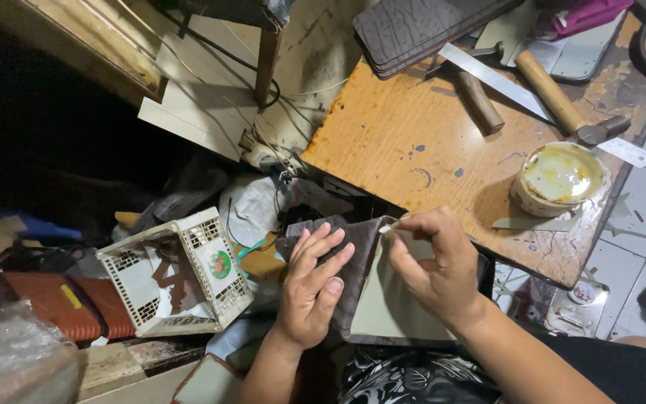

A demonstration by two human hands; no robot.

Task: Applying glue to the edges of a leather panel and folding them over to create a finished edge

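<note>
Beside left hand (309,288): white basket (181,273); above, glue tub (560,178), hammers (555,93).

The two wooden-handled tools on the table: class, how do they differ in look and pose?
The nearer hammer has a pale, light-wood handle; the farther hammer has a darker brown one. The pale hammer's dark head lies toward the glue pot; the dark hammer's head points away, toward the stack of dark sheets. A metal ruler lies between them, crossing the darker one. Both lie flat on the wooden table, slanting the same way, away from both hands.
</note>
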